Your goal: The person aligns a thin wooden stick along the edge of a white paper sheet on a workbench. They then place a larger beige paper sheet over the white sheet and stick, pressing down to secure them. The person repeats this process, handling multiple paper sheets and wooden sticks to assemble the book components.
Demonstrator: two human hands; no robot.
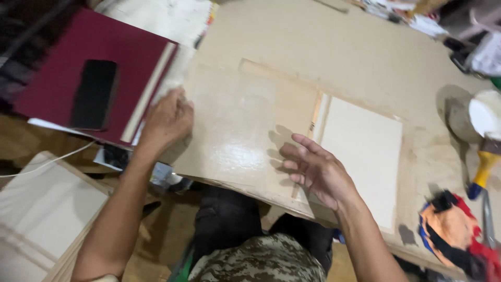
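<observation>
Flat tan glue-glossed cardboard sheet (235, 125), lying centre on the workboard, judged stiff, light and slick, best taken by its edges; left edge is gripped by left hand (167, 119), right hand (315, 167) held open above.

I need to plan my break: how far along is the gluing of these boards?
Done, it seems: the brown board shines wet, apparently coated. In hand: the left hand presses its left edge, while the right hand hovers open above, beside the pale board. Left: that pale board looks dry; a brush lies at the right.
</observation>
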